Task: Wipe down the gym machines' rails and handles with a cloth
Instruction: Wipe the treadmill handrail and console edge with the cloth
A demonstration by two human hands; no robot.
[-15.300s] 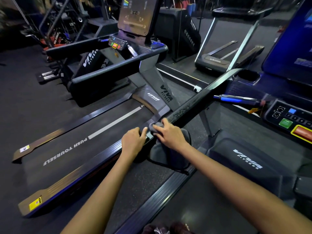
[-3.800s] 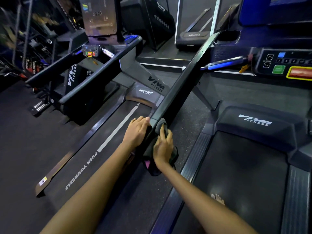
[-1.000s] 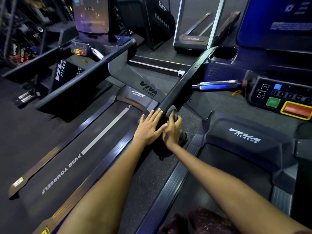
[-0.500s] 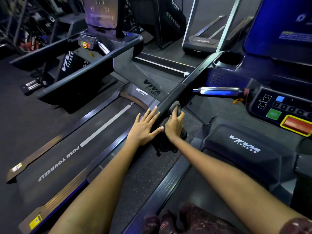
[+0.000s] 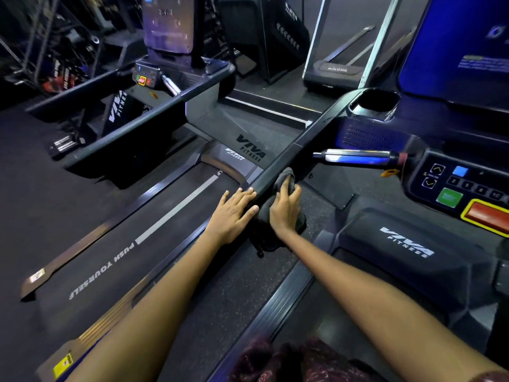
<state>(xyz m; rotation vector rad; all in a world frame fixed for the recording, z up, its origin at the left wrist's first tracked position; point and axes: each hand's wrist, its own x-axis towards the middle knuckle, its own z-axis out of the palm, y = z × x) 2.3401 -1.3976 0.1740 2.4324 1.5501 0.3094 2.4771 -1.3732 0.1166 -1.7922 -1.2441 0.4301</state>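
Note:
A long black side rail (image 5: 308, 135) of the treadmill runs from the console at upper right down toward me. My right hand (image 5: 285, 209) presses a dark grey cloth (image 5: 283, 180) against the rail's right side near its lower end; part of the cloth hangs below the hand. My left hand (image 5: 234, 209) lies flat on the rail's left side, fingers spread, fingertips touching the rail. The rail's end is hidden behind the hands and cloth.
A chrome grip handle (image 5: 355, 157) juts out from the console (image 5: 465, 188) with green and red buttons at right. A cup holder (image 5: 374, 102) sits at the rail's top. A second treadmill (image 5: 154, 216) lies to the left, its rail (image 5: 143, 128) parallel.
Both hands have slid slightly up the rail toward the console with the cloth. My left hand's fingers have drawn closer together against the rail.

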